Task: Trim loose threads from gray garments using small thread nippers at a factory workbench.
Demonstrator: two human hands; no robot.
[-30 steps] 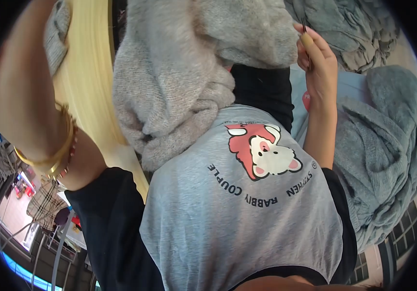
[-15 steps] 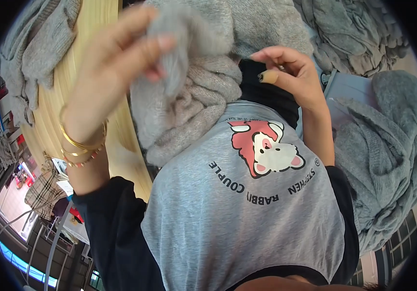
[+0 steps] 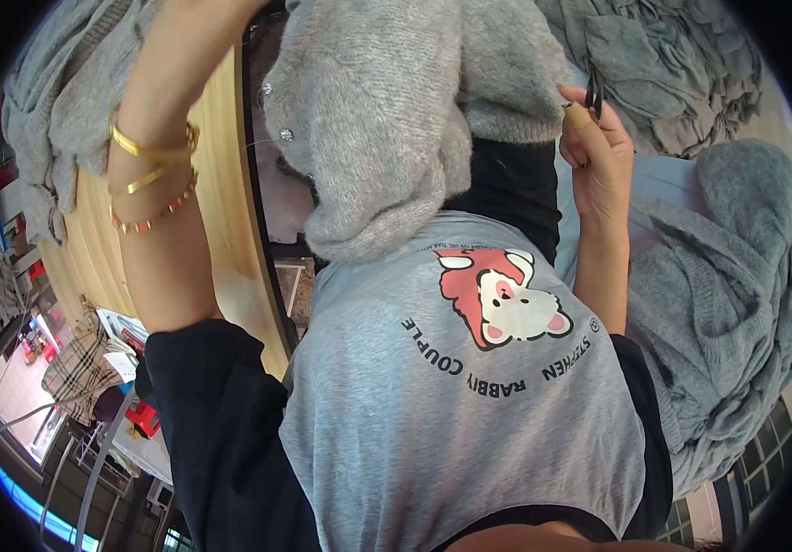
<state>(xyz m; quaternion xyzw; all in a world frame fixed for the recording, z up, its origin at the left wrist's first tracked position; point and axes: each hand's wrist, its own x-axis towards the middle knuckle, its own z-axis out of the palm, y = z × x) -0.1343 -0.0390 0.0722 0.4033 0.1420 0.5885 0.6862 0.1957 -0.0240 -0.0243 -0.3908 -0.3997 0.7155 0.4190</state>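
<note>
A light grey knitted cardigan with shiny round buttons along its left edge lies bunched over my lap. My left hand reaches past the cardigan's upper left, at the top edge of the view. Its fingers are cut off there, so their grip is hidden; bracelets circle the wrist. Just right of the cardigan's ribbed edge, my right hand is closed around small dark thread snips, their thin points upward. A tan covering wraps the right thumb.
A wooden tabletop runs along my left, with grey knitwear heaped at its far end. Another grey knit pile sits at the far right. Darker grey garments hang beside my right arm on a pale surface.
My left hand has moved up and away, out to the top edge. The cardigan is spread out more, showing its buttons. My right hand has shifted right, and the snips now point upward.
</note>
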